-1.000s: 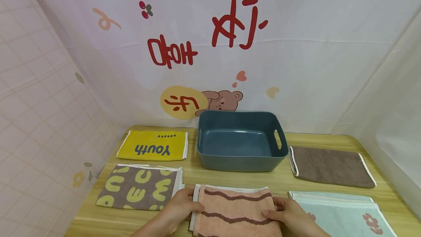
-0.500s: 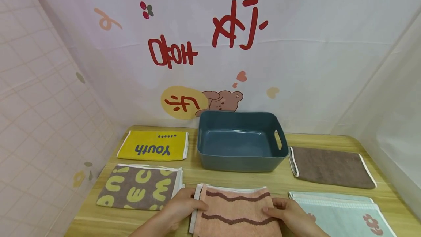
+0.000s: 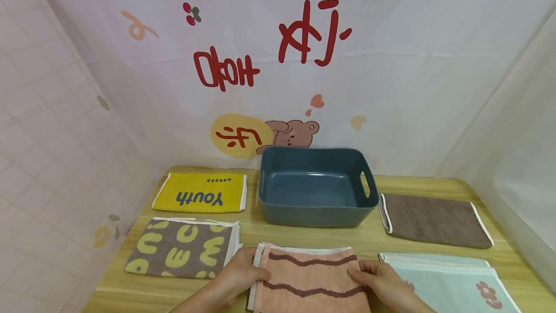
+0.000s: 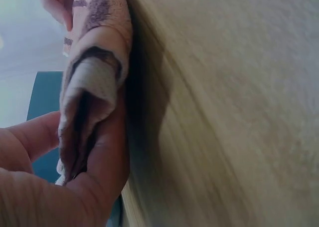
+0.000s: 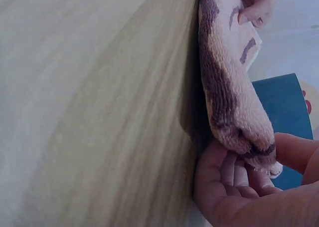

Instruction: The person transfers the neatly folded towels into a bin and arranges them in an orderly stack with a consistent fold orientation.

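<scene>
A folded peach towel [image 3: 312, 274] with wavy dark brown stripes lies low in the middle of the head view. My left hand [image 3: 239, 274] pinches its left edge, thumb on top and fingers beneath. On the opposite edge my right hand [image 3: 382, 281] has the same kind of grip. Layered folds of the towel [image 4: 94, 82] show between thumb and fingers in the left wrist view. The right wrist view shows the towel's rounded end [image 5: 244, 122] with curled fingers under it. The towel's near edge is cut off by the head view's lower border.
Behind the towel stands a blue-green basket [image 3: 319, 216] with side handle holes. To the left lie a yellow towel [image 3: 200, 192] and a brown towel with yellow letters [image 3: 180, 250]. A plain brown towel [image 3: 436, 221] and a mint towel [image 3: 447, 281] lie to the right on the wooden table [image 3: 304, 235].
Both hands keep their grip on the peach towel, and it stays nearly in place. My left thumb has shifted slightly along its edge. The head view has drifted a little.
</scene>
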Demonstrator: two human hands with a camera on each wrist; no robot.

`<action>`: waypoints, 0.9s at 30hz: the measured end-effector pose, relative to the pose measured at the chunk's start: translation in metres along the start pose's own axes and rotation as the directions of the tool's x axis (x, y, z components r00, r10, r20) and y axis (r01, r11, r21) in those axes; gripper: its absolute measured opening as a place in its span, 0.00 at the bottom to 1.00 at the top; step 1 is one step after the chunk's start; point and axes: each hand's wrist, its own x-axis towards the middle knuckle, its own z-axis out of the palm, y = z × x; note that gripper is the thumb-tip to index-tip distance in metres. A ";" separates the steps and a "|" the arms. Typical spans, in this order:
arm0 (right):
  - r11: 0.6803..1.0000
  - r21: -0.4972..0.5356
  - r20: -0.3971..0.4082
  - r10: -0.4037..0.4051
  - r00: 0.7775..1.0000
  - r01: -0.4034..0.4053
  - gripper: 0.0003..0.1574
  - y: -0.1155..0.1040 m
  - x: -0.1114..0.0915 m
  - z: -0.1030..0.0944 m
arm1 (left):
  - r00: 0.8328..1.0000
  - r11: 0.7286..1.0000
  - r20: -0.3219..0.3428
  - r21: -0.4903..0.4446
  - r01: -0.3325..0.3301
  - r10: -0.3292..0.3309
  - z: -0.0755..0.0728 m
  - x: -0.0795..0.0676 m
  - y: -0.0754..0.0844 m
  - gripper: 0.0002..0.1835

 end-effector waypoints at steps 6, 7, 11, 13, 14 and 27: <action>0.996 0.092 0.060 0.005 0.998 -0.011 0.26 0.003 -0.002 -0.005 | 0.999 0.999 -0.017 -0.019 0.028 -0.029 -0.004 -0.001 0.002 0.19; 0.995 0.102 0.066 0.011 0.998 -0.017 0.27 0.004 -0.002 -0.005 | 0.999 0.999 -0.018 -0.025 0.032 -0.032 -0.005 -0.001 0.003 0.19; 0.993 0.119 0.075 0.014 0.997 -0.023 0.26 0.002 -0.004 -0.007 | 0.998 0.997 -0.022 -0.054 0.049 -0.051 -0.007 -0.002 0.004 0.20; 0.993 0.119 0.070 0.010 0.997 -0.018 0.24 0.000 -0.005 -0.008 | 0.998 0.996 -0.024 -0.068 0.052 -0.054 -0.008 -0.002 0.004 0.20; 0.992 0.122 0.068 0.008 0.998 -0.016 0.24 -0.001 -0.006 -0.009 | 0.998 0.996 -0.023 -0.078 0.050 -0.052 -0.008 -0.002 0.004 0.20; 0.989 0.146 0.048 -0.013 0.999 0.006 0.20 -0.011 -0.013 -0.016 | 1.000 0.982 0.015 -0.187 -0.008 0.011 -0.008 -0.002 0.010 0.22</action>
